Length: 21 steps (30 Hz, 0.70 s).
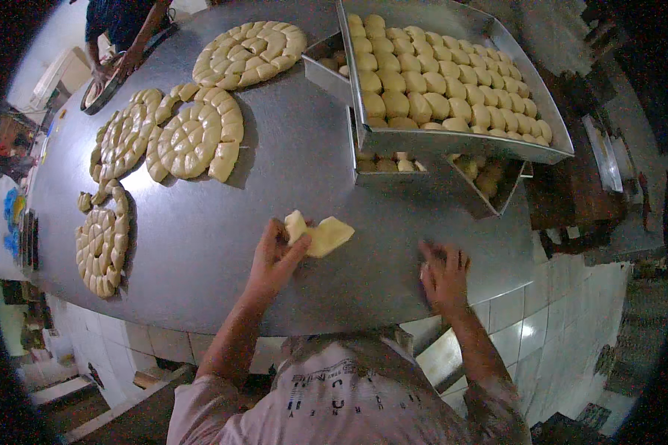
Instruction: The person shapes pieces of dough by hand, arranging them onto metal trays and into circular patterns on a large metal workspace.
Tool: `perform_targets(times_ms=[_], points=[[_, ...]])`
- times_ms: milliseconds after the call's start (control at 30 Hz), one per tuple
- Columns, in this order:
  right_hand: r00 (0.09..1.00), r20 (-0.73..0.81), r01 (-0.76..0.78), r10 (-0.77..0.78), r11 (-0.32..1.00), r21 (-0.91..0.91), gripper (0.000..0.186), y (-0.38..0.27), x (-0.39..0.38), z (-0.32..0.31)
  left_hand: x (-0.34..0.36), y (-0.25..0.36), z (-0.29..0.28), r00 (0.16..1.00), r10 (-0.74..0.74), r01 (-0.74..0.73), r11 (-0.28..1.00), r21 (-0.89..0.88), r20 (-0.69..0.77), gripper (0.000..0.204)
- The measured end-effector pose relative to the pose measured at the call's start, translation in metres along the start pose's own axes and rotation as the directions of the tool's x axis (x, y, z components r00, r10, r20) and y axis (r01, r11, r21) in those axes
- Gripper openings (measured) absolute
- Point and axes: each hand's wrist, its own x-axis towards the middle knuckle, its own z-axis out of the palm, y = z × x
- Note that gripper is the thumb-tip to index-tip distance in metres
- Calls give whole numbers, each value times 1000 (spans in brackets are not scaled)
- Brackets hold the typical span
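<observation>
My left hand [276, 256] grips a pale yellow piece of dough [330, 237] between thumb and fingers, just above the metal table [297, 297]. This piece looks folded or notched, with a flat lobe reaching out to the right. Off to the right, my right hand [445, 278] is over the table near its front edge, holding nothing. Its fingers are apart and somewhat blurred. On the left lie spirals of cut dough pieces: a near one [100, 248], a glossy one [193, 137], another beside it [124, 137], and a far one [250, 53].
Rows of round dough balls fill a large metal tray [467, 141] at the back right, stacked on other trays, including one jutting out at an angle [497, 200]. At the far left, another person's hands [119, 68] hold a round pan [100, 93].
</observation>
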Motion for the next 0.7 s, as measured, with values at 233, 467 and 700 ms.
perform_targets(times_ms=[233, 467, 700], points=[[962, -226, 180, -152, 977, 110, 31, -37, 4, 35, 21, -13, -88, 949, 301, -267, 923, 276, -88, 37], [841, -38, -499, 540, 801, 331, 40, 21, 80, 22, -9, 18, -104, 980, 39, -38, 999, 9, -197, 20], [898, -379, -244, 224, 970, -7, 24, 62, 24, 8, -7, 12, -104, 974, 135, -107, 982, 158, -179, 17]])
